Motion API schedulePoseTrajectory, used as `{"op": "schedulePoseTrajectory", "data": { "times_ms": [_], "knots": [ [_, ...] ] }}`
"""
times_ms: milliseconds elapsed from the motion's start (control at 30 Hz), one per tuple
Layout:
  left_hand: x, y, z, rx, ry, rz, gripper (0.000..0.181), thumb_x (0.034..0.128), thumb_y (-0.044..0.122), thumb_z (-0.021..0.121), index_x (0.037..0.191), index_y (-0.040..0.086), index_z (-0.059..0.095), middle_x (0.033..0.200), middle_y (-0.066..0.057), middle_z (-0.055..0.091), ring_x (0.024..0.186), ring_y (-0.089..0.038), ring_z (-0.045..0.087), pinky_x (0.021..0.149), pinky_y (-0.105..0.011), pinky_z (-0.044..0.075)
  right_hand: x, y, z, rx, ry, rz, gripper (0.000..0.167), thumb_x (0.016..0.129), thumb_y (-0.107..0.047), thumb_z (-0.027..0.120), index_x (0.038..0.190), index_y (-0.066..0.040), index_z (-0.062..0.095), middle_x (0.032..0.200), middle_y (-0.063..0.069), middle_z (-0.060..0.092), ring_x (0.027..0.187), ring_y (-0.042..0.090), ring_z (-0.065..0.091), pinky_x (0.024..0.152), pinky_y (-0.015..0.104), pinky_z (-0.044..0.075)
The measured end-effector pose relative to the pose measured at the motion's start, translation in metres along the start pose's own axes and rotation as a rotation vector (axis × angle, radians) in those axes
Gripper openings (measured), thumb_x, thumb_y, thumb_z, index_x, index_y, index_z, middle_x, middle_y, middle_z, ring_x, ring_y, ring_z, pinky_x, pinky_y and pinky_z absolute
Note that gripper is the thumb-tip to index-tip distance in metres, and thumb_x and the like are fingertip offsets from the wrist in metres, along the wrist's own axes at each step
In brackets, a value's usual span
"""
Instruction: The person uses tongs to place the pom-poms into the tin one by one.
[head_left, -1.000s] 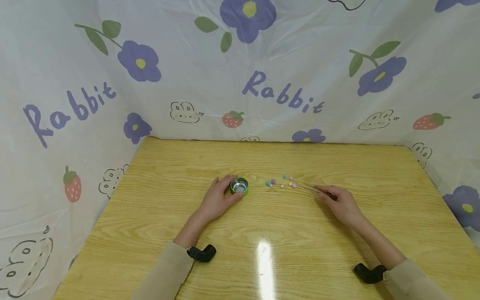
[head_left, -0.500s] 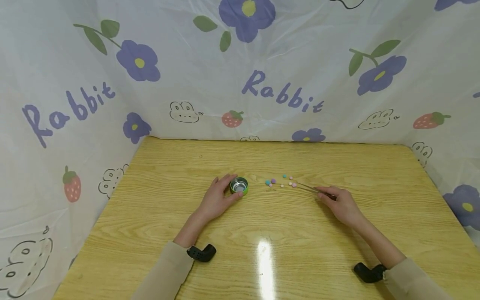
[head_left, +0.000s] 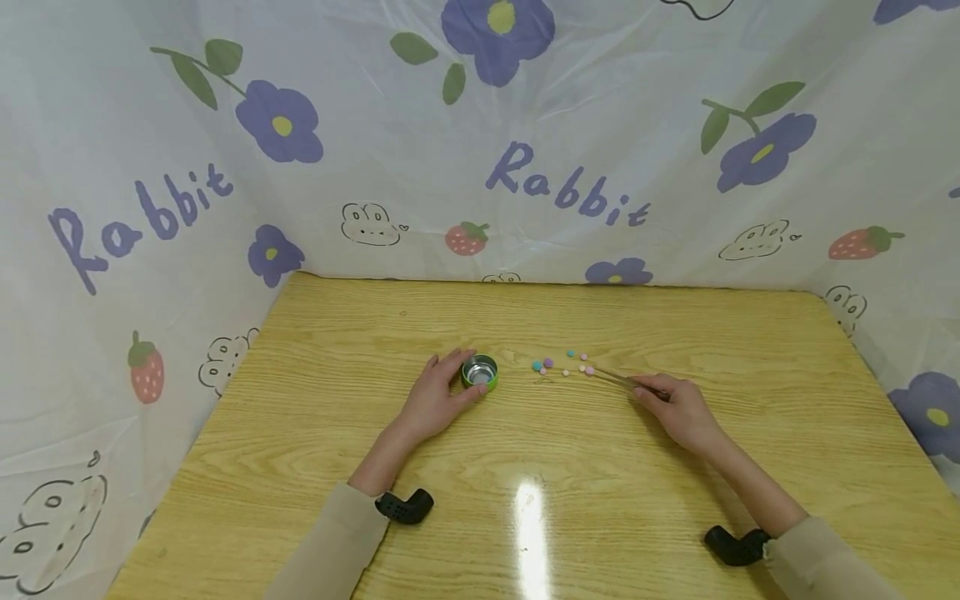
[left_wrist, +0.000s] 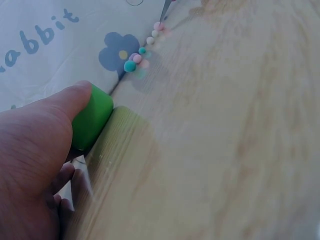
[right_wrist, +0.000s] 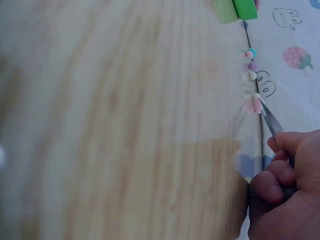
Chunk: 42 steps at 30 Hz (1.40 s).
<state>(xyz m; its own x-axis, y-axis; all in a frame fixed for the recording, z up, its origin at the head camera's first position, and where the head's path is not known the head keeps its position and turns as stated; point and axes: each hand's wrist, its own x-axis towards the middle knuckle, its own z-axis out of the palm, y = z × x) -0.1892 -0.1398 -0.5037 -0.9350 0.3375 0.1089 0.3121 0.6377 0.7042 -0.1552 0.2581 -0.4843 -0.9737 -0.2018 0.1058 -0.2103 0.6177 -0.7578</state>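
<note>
My left hand (head_left: 433, 402) curls its thumb and fingers round a small round green tin (head_left: 491, 386) with a silvery inside, standing on the table; the left wrist view shows the thumb against the tin's green wall (left_wrist: 95, 120). In my right hand (head_left: 684, 414) is a pair of thin metal tweezers (head_left: 617, 378), held between thumb and fingers. Their tips meet a pink ball (head_left: 590, 372), the rightmost of the small balls; whether they grip it is too small to tell. A white ball (head_left: 582, 368) lies right beside it.
Several other balls lie between tin and tweezers, among them a teal ball (head_left: 537, 366), a purple ball (head_left: 548, 363) and a smaller teal one farther back. The wooden table (head_left: 480, 500) ends at a patterned white cloth (head_left: 420, 167) at the back and sides.
The tweezer tips have drawn closer together and come down to the rightmost pink ball. My left hand and the tin have stayed in place.
</note>
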Motion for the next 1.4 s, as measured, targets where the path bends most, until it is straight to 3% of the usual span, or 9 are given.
{"op": "schedulePoseTrajectory", "data": {
  "times_ms": [167,267,533,1100,1400],
  "knots": [
    [0.0,0.001,0.0,-0.006,0.0,-0.003,0.066,0.0985,0.037,0.071,0.153,0.007,0.049,0.156,-0.016,0.046,0.149,-0.033,0.034,0.126,-0.049,0.01,0.0,0.002,0.0,0.013,0.002,0.003,0.028,0.103,-0.007,0.064,0.126,0.006,0.07,0.094,0.011,0.069,0.071,0.013,0.048,0.058,0.024,0.039],
    [0.0,0.001,0.0,-0.003,0.001,-0.003,0.066,0.0987,0.037,0.071,0.153,0.007,0.049,0.155,-0.016,0.047,0.149,-0.033,0.034,0.126,-0.048,0.01,0.0,0.004,0.001,0.018,0.001,0.0,0.027,0.102,-0.006,0.063,0.125,0.007,0.07,0.087,0.008,0.065,0.065,0.012,0.041,0.055,0.025,0.034],
    [-0.001,0.0,0.0,-0.008,0.007,-0.002,0.066,0.0985,0.038,0.071,0.153,0.008,0.048,0.155,-0.016,0.047,0.149,-0.034,0.034,0.126,-0.05,0.01,0.001,0.003,0.0,0.011,0.006,0.009,0.028,0.103,-0.01,0.063,0.126,0.005,0.071,0.093,0.009,0.069,0.07,0.014,0.044,0.058,0.025,0.036],
    [-0.001,-0.001,0.0,0.002,0.015,0.016,0.066,0.0983,0.037,0.072,0.152,0.006,0.05,0.154,-0.017,0.048,0.148,-0.035,0.036,0.126,-0.05,0.01,0.006,-0.002,-0.002,0.031,0.01,-0.016,0.029,0.105,-0.011,0.061,0.127,0.005,0.07,0.074,0.004,0.048,0.06,0.014,0.036,0.053,0.027,0.033],
    [-0.001,0.0,0.0,-0.001,0.01,0.017,0.066,0.0985,0.037,0.071,0.152,0.006,0.049,0.155,-0.016,0.047,0.148,-0.034,0.036,0.126,-0.049,0.01,0.013,-0.01,-0.002,0.031,-0.016,-0.017,0.032,0.106,-0.017,0.059,0.129,0.003,0.069,0.078,0.007,0.054,0.059,0.016,0.038,0.052,0.028,0.035]
  ]
}}
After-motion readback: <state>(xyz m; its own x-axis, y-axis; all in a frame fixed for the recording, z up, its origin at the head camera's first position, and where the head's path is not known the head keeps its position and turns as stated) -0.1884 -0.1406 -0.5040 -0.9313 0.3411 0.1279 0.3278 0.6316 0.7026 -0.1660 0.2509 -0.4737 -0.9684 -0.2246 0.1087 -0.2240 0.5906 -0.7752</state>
